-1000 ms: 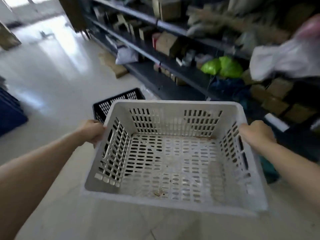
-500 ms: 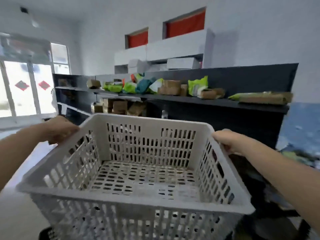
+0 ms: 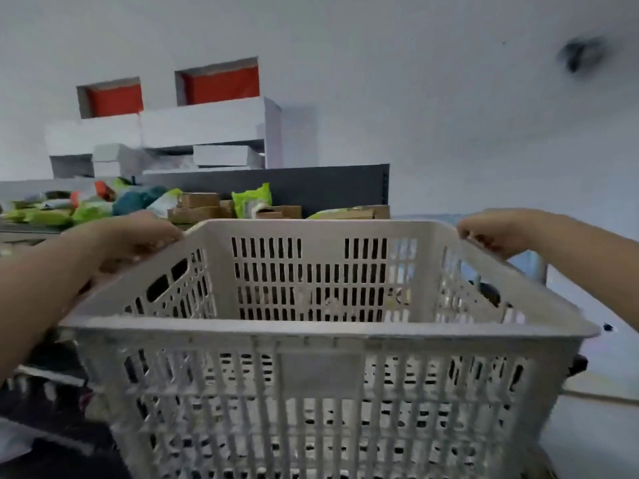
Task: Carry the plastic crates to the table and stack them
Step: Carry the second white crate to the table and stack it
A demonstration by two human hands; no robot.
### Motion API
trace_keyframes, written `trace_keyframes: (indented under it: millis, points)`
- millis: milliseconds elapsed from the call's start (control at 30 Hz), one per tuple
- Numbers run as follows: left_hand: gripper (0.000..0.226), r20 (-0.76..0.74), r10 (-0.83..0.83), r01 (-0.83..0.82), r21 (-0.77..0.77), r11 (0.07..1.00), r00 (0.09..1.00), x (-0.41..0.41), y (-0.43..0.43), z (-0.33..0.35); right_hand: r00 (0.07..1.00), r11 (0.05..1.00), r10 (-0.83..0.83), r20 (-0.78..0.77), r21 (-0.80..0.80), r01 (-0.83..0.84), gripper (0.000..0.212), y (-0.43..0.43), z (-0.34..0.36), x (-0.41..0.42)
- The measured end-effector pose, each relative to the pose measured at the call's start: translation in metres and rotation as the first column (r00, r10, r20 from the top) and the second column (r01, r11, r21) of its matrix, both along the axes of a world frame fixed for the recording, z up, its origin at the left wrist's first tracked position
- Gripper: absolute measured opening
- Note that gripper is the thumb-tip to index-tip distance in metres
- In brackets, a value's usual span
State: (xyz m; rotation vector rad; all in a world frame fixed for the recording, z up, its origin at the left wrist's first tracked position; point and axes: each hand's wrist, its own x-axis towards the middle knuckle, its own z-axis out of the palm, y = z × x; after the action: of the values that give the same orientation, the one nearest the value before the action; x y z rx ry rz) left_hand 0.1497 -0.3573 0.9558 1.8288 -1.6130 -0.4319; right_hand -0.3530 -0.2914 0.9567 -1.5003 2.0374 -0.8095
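Observation:
A white slotted plastic crate fills the lower middle of the head view, held up at chest height with its near wall facing me. My left hand grips the rim of its left side near the far corner. My right hand grips the rim of its right side near the far corner. The crate is empty. No table is in sight.
Behind the crate runs a dark shelf unit with cardboard boxes and green bags on top. White boxes are stacked above it against the pale wall. A blue surface shows at the right.
The crate has risen from near the floor to chest height and the view has swung up from the floor to the shelves and wall. The black crate on the floor has left the view.

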Motion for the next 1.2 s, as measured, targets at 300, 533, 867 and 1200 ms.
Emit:
trace_keyframes:
  millis: [300,533,867,1200]
  points:
    - [0.026,0.130,-0.242,0.235,0.068,0.970,0.962,-0.233,-0.052,-0.042,0.973,0.963,-0.231,-0.013,0.136,0.231,0.019,0.053,-0.042,-0.205]
    - [0.020,0.105,-0.405,0.370,0.252,0.894,0.908,-0.420,-0.116,-0.089,0.928,0.894,-0.367,-0.064,0.252,0.371,0.023,0.044,-0.073,-0.366]
    - [0.022,-0.035,-0.436,0.409,0.424,0.808,0.899,-0.597,-0.205,-0.164,0.884,0.842,-0.466,-0.036,0.288,0.456,0.021,-0.029,-0.142,-0.527]
    - [0.016,-0.067,-0.454,0.407,0.573,0.711,0.888,-0.725,-0.374,-0.267,0.812,0.769,-0.577,0.088,0.393,0.504,0.021,-0.182,-0.247,-0.653]
